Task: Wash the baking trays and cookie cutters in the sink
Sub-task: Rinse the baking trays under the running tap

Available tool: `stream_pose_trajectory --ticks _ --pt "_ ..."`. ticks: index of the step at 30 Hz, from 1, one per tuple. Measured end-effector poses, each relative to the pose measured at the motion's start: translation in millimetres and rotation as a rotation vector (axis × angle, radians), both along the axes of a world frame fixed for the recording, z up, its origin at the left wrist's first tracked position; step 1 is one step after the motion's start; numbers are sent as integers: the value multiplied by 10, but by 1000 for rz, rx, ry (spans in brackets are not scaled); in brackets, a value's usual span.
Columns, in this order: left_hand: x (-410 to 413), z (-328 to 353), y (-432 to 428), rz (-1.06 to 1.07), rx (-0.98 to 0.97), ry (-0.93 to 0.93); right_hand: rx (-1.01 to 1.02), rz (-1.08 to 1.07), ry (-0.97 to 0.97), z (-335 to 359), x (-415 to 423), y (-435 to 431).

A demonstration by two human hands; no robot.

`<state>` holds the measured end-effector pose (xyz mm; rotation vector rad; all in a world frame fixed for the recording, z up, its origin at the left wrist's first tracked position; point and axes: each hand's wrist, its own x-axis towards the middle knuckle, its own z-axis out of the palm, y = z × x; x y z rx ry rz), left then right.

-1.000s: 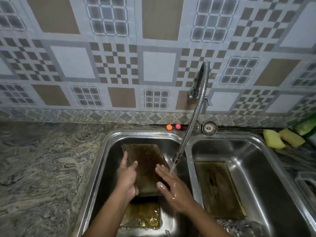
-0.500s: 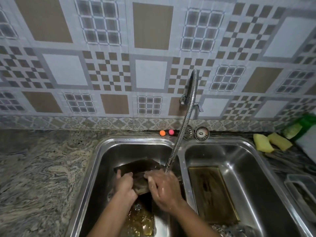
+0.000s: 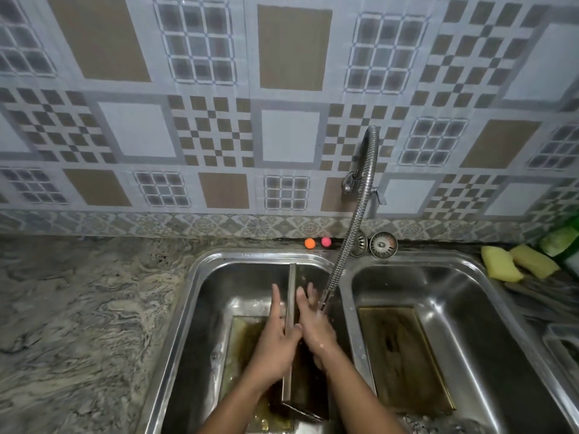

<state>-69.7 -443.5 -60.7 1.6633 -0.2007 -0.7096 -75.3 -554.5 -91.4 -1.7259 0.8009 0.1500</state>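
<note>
Since 0.5 s ago the baking tray (image 3: pixel 292 277) has gone from lying low and tilted in the hands to standing on its long edge. It now shows edge-on as a thin grey strip up the middle of the frame, in the left basin of the sink (image 3: pixel 194 308).

The left hand (image 3: pixel 275 339) is on the tray's left face, fingers straight and a bit spread, pointing to the top of the frame. Its thumb hooks over the tray's upper edge (so it's pinching the metal). The right hand (image 3: pixel 316 330) lies flat vs the right face, wet, fingers straight and close together. The end of the tap hose (image 3: pixel 354 220) hangs just beside those fingertips.

A second tray (image 3: pixel 242 339) lies flat on the basin floor under brownish water, below the hands. A third tray (image 3: pixel 404 355) lies flat in the right basin, lower right of centre.

On the ledge behind the sink, approx centre frame, sit an orange ball (image 3: pixel 309 243) and a pink ball (image 3: pixel 326 241). Two round metal strainers (image 3: pixel 383 244) sit just right of them. Two yellow sponges (image 3: pixel 501 264) lie at the right edge, w/ a green bottle (image 3: pixel 560 242) partly cut off beside them. The granite counter (image 3: pixel 78 308) fills the lower left, and patterned wall tiles (image 3: pixel 288 136) fill the top half
</note>
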Motion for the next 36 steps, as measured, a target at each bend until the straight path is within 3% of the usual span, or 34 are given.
stream_pose_trajectory --ticks 3,6,9,11,12,15,18,20,22,25,28,30,36 --pt "-14 -24 -22 -114 59 1 693 -234 -105 122 -198 -44" --pt "-28 -27 -14 -196 123 -4 853 -272 -75 82 -397 -190" --pt "8 -137 53 -59 208 -189 864 -376 -96 71 -476 -318" --pt "89 -233 154 31 380 -366 731 -373 -138 100 -526 -467" --pt "136 -285 201 26 397 -358 635 -354 -166 159 -549 -512" --pt "151 -225 273 -19 190 -1 378 -248 -151 207 -562 -562" --pt "114 -197 287 20 89 167 -180 23 -81 68 -524 -589" --pt "115 -229 294 36 96 173 -605 274 -55 -43 -486 -538" --pt "141 -232 310 53 108 179 -900 492 41 -88 -434 -412" --pt "178 -139 304 61 125 148 -914 548 147 -27 -349 -213" --pt "201 -68 306 143 117 68 -676 786 -81 40 -371 -73" --pt "189 -70 313 202 101 58 -647 881 -155 92 -453 -94" --pt "-101 22 -21 209 52 77 -909 228 -101 125 -622 -391"
